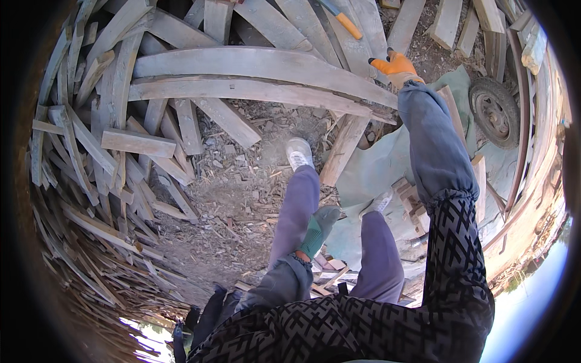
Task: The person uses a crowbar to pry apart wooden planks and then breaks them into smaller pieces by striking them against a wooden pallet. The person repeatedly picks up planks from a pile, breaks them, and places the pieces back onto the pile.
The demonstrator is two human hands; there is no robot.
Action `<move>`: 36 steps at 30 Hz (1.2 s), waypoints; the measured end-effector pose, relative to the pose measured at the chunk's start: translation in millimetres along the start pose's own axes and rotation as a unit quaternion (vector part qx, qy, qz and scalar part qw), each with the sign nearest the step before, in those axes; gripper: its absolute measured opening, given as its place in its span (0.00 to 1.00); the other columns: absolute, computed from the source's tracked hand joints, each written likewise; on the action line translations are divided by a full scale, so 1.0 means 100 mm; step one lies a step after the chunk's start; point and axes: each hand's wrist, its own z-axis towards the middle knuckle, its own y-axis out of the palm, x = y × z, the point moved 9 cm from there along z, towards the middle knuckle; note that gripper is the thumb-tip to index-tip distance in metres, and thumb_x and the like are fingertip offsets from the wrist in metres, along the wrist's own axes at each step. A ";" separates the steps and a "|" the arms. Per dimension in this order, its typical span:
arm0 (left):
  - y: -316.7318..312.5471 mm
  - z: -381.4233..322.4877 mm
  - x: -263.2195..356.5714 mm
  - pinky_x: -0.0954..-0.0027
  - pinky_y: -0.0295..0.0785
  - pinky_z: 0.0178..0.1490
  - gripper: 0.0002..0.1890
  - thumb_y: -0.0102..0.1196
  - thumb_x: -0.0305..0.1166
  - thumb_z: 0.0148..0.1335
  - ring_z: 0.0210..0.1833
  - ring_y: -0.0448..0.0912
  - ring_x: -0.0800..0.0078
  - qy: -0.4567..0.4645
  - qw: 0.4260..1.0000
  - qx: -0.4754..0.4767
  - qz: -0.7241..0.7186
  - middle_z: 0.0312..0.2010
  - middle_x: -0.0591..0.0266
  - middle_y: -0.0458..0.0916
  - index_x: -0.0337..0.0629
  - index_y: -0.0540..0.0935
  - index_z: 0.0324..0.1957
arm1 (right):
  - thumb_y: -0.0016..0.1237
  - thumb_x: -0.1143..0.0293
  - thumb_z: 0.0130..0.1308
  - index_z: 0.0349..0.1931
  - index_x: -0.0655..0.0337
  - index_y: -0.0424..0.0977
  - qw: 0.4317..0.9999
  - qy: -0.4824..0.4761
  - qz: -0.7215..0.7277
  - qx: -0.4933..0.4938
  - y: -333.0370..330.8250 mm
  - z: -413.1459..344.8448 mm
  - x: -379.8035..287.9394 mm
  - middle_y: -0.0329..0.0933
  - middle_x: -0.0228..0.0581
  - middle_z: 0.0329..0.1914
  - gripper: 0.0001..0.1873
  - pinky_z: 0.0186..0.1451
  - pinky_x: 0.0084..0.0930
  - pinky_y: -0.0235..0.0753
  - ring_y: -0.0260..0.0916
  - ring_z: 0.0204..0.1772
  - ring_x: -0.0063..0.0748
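My right hand (396, 68), in an orange glove with dark fingertips, reaches out at the upper right with its fingers apart and nothing in them. It is over the boards, close to the right end of a long wooden plank (272, 66). Beyond its fingertips a tool with an orange handle (348, 25) and a bluish shaft lies on the boards; its far end is cut off by the picture's edge. My left hand (320, 229), in a green and grey glove, hangs low between my legs. Its fingers are partly hidden, and whether it holds anything is unclear.
Stacked boards (136, 143) crowd the left and top. A split plank (254, 90) lies beside the long one. Wood chips cover the ground (227, 195) near my shoes. Right of me are a green sheet (363, 168), wood blocks (408, 197) and a wheel with a tyre (494, 112).
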 end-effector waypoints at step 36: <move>0.98 0.80 1.60 0.58 0.80 0.63 0.27 0.55 0.41 0.77 0.60 0.83 0.59 -0.076 0.903 -0.109 -0.410 0.62 0.53 0.79 0.39 0.71 0.71 | 0.72 0.50 0.53 0.60 0.64 0.79 0.988 -0.136 -0.020 0.077 -0.73 -3.79 -0.33 0.78 0.60 0.62 0.38 0.72 0.52 0.65 0.69 0.70 0.62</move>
